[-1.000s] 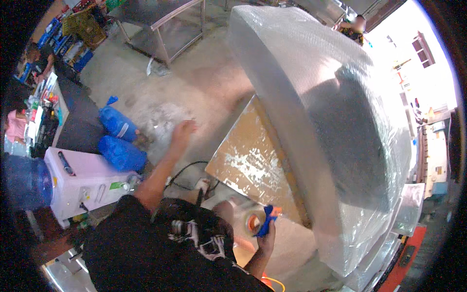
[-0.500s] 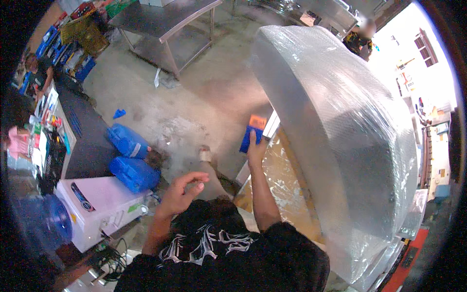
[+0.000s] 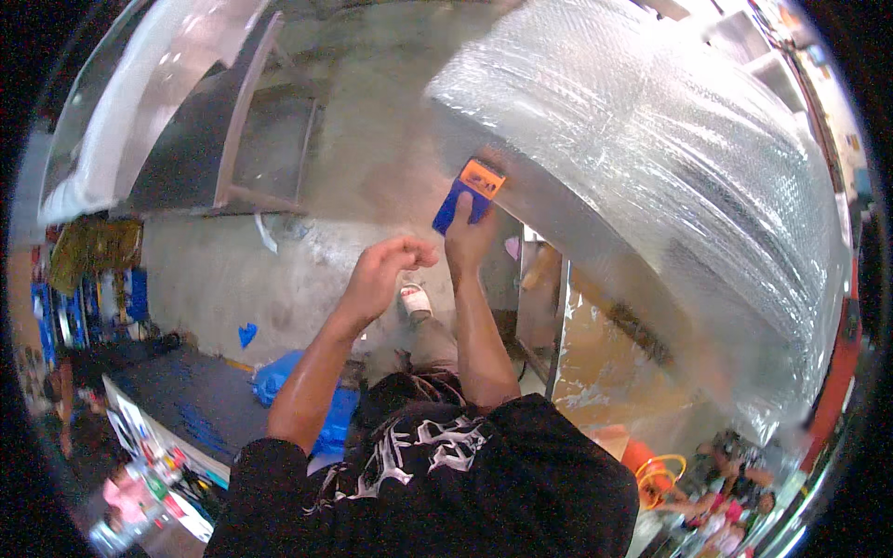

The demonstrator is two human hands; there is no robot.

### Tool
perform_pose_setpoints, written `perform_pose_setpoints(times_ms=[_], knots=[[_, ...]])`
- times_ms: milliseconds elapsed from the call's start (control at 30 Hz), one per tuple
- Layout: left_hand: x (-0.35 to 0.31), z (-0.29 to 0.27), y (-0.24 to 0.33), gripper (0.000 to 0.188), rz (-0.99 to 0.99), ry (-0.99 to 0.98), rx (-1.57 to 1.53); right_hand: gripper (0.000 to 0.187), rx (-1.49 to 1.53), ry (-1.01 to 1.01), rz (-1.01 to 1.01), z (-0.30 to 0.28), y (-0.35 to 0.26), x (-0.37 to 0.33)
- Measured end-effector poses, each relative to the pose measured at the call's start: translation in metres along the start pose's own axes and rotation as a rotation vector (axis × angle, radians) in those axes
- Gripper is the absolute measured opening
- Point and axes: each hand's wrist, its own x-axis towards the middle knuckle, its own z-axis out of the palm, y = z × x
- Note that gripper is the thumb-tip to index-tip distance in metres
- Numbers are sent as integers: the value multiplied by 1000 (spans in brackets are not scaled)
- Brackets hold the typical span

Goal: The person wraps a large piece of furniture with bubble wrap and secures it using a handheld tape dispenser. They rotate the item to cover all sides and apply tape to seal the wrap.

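My right hand (image 3: 468, 246) grips a flat blue and orange packet or box (image 3: 482, 179), its thumb lying across the blue part; the exact kind of thing does not show. It is held out beside the near edge of a large bundle wrapped in clear bubble wrap (image 3: 642, 130). My left hand (image 3: 383, 270) hovers to its left over the floor, with fingers loosely bent and apart and nothing in them. There is a small gap between the two hands.
A worn brown tabletop (image 3: 595, 358) lies to the right, below the bundle. Far left stands a metal table (image 3: 251, 121) with wrapped material. Blue jerrycans (image 3: 339, 418) and a dark-topped desk (image 3: 177, 400) are at lower left. An orange object with yellow hose (image 3: 656, 474) is at lower right.
My view has turned to the right and I have stepped forward. The blue and orange thing, still in my right hand, is farther ahead. My left hand has come closer to it.
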Motion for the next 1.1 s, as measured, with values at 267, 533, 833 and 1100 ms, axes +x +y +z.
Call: perform_pose_setpoints(times_ms=[267,533,833,1100], knots=[[107,27,-45,43,-344,-186,-667,61,-19,-66,753,7,157,10],[226,63,-102,86,-588,79,-1461,64,-39,290,736,33,211,17],[250,37,-155,83,-668,-217,-1513,68,1,201,755,54,216,55],[334,0,-237,75,-799,-471,-1260,88,-108,404,1223,12,147,-81]])
